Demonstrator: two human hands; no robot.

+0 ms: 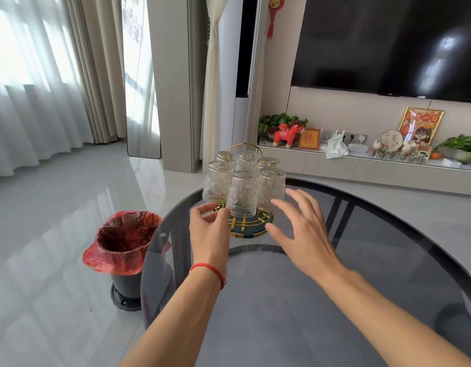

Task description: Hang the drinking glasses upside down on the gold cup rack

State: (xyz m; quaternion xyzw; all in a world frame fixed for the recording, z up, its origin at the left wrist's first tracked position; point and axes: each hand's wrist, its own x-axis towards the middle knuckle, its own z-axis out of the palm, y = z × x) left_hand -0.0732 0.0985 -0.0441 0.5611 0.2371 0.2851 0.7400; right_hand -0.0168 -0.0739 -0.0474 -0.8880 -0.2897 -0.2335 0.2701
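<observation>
From the head view, the gold cup rack [251, 223] stands at the far edge of the dark glass tabletop [295, 300], with six drinking glasses [242, 193] already hanging upside down on it. No loose glass shows anywhere, so the hanging looks finished. The left hand [209, 229] and right hand [304, 229] flank the rack's base, fingers spread, holding nothing.

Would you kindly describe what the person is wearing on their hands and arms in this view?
Both forearms are bare, with no sleeves in view. The left hand has a thin red string bracelet around its wrist. The right hand shows no rings, watch or gloves.
</observation>
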